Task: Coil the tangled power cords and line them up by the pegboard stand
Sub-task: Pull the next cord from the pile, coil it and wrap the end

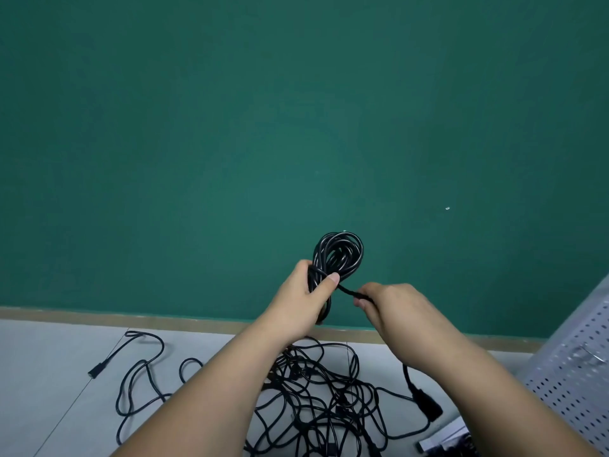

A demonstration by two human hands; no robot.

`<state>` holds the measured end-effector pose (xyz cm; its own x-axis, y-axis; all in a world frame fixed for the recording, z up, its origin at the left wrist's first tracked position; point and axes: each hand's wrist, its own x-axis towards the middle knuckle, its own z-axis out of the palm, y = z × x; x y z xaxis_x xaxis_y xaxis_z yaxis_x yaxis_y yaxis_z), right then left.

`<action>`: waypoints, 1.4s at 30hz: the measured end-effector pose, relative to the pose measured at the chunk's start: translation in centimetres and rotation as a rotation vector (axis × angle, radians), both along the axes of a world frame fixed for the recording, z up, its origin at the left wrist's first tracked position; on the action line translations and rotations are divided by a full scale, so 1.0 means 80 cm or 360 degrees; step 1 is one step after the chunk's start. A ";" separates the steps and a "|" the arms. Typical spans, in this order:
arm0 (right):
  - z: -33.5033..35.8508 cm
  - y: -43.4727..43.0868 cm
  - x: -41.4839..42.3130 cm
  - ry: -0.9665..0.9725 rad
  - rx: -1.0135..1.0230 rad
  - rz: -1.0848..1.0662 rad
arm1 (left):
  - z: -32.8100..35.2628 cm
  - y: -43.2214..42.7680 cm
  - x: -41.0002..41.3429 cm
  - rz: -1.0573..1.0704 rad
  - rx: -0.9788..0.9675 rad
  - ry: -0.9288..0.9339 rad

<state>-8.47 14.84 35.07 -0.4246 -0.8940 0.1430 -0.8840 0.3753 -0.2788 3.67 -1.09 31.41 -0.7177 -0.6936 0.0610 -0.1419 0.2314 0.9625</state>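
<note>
A head-worn camera looks down at two bare forearms raised in front of a green wall. In the centre of the frame, the left hand grips a coiled black power cord. Its fingers and thumb are wrapped round the lower part of the loops, and the top of the coil stands above the hand. Just to the right, the right hand pinches a short stretch of the same cord leading off the coil, apparently ready to wrap it round the bundle.

Along the bottom of the frame, a tangled pile of black cords lies on the pale floor, with one looser cord trailing to the lower left. A black plug sits below the right wrist; whether it belongs to the held cord is hard to tell. The perforated grey pegboard stand shows at the lower right edge, near the pile.

Only one hand holds the coil, so its loops could spring open if that grip loosens during the wrap. If the free end is snagged in the pile, pulling on it could tighten the tangle or tug the coil apart.
</note>
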 end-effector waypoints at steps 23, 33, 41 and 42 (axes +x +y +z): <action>0.010 0.009 -0.034 0.0223 -0.0554 0.0426 | 0.008 0.016 0.005 -0.0397 -0.1037 -0.0669; 0.007 0.027 -0.053 -0.0841 -0.0379 0.0432 | 0.020 0.046 0.026 -0.0982 -0.0972 -0.0659; -0.005 0.032 -0.067 -0.1629 -0.0638 0.0093 | 0.034 0.053 0.027 -0.0859 -0.0516 -0.0173; -0.006 0.031 -0.068 -0.1637 -0.0694 0.0079 | 0.035 0.052 0.025 -0.0827 -0.0492 -0.0123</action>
